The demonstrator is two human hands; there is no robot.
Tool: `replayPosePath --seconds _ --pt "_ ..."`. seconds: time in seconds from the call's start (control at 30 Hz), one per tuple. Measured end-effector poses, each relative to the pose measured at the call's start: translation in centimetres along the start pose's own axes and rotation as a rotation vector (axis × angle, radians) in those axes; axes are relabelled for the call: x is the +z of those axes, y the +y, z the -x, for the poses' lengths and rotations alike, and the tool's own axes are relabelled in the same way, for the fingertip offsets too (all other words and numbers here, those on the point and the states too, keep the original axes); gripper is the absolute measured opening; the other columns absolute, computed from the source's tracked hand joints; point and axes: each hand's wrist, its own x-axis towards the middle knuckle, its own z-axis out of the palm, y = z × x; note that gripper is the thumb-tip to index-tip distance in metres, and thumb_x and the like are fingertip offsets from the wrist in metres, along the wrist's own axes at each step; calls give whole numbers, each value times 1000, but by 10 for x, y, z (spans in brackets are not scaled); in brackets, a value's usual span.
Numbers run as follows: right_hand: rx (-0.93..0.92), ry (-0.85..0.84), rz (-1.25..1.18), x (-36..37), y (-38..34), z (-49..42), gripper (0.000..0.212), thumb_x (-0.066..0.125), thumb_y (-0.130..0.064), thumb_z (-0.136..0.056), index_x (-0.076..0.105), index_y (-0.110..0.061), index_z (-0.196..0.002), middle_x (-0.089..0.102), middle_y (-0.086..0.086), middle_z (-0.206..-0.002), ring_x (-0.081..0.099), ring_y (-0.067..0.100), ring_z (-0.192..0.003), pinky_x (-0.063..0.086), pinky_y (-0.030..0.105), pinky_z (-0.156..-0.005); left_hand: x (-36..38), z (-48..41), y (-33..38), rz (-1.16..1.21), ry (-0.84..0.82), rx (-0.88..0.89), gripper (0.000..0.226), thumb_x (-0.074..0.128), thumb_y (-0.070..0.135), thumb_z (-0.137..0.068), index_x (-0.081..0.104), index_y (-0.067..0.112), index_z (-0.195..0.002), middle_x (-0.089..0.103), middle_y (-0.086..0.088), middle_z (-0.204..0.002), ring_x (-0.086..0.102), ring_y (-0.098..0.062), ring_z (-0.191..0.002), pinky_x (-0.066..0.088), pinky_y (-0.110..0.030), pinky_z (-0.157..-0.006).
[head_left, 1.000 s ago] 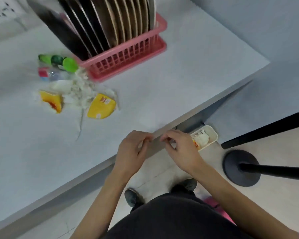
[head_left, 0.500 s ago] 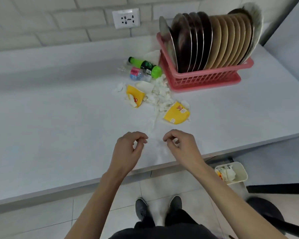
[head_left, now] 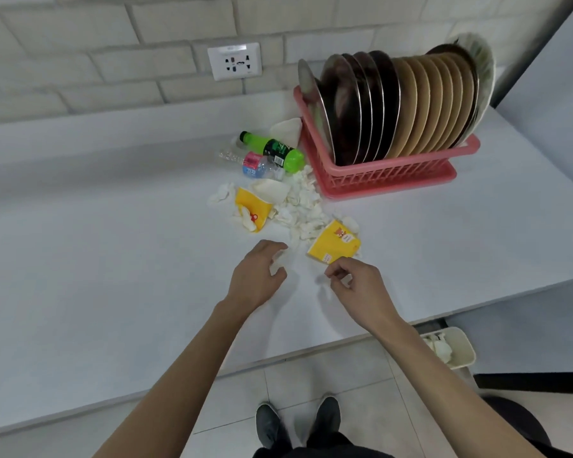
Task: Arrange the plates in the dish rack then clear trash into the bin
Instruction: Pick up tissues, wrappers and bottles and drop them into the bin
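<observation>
Plates (head_left: 411,104) stand filed in the pink rack (head_left: 387,175) at 1 o'clock, trash heap (head_left: 303,208) at 12, bin (head_left: 462,342) on the floor at 4. Left hand (head_left: 255,280) curls round a tissue scrap (head_left: 277,261); right hand (head_left: 359,290) has finger and thumb pinched together, on what I cannot tell. Risk: light scraps slipping from loose holds, landing beside the bin.

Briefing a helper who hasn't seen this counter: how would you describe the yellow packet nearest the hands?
Start at the pink dish rack full of plates; a trash pile spreads from its front left corner. The yellow packet lies at the pile's near edge, just beyond the right hand. Unlike the other yellow packet farther left, it shows a cartoon animal.
</observation>
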Motion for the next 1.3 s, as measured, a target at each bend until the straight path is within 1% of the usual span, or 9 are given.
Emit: replayPosePath --seconds 0.1,0.2,0.37,0.57,0.73,0.83,0.97,1.13,1.3 --pt "2 -16 33 -5 10 -4 17 61 -4 -85 70 -17 -89 66 -11 -87 60 7 -82 37 11 -64 9 -25 -5 -75 -86 -45 62 69 30 -85 47 26 -143 50 7 -136 57 -15 -112 51 -34 -85" --pt "14 -26 31 -11 20 -8 17 60 -3 -85 69 -17 -89 66 -10 -87 61 8 -82 38 10 -64 14 -37 -6 -110 -77 -65 59 66 20 -84 50 25 -141 56 4 -125 57 -19 -114 48 -32 -82" --pt "-7 -33 23 -23 28 -21 18 60 0 -85 71 -14 -87 65 -12 -81 60 1 -77 38 6 -64 12 -29 -13 49 90 -95 29 61 4 -84 75 16 -106 69 -4 -101 63 -24 -95 50 -34 -78" --pt "-19 12 47 -39 36 -53 20 59 4 -83 70 -9 -92 69 -2 -90 59 2 -78 39 3 -69 -11 6 -10 356 329 -193 20 59 1 -87 71 17 -84 70 5 -91 62 -10 -84 45 -27 -72" --pt "35 22 236 -41 49 -100 30 56 -4 -89 59 -10 -118 54 9 -115 59 25 -96 50 36 -85 -25 20 4 745 407 -270 23 49 16 -85 72 15 -88 73 0 -95 66 -22 -92 51 -37 -77" --pt "131 -67 354 -36 51 -128 34 55 -14 -92 54 -8 -126 50 14 -122 54 31 -110 48 43 -89 -41 20 14 980 442 -273 28 39 6 -91 67 6 -87 74 -6 -106 67 -26 -105 52 -38 -87" --pt "156 -183 462 -27 55 -141 25 59 -21 -92 59 -9 -114 50 14 -115 53 32 -107 49 41 -86 -59 16 22 1131 480 -282 23 33 7 -90 54 8 -80 75 -13 -103 68 -30 -104 51 -40 -92" --pt "68 -107 426 -27 60 -141 7 60 -13 -91 57 -10 -85 57 12 -90 57 33 -90 45 37 -73 -63 12 20 1114 569 -335 23 34 0 -92 52 9 -80 62 -6 -75 65 -28 -82 51 -40 -84" --pt "34 16 124 -48 52 -133 10 53 -3 -94 54 -13 -93 65 10 -75 61 26 -70 42 29 -58 -65 8 18 1071 568 -354 21 38 -4 -90 52 11 -86 55 2 -75 57 -15 -66 52 -48 -89"
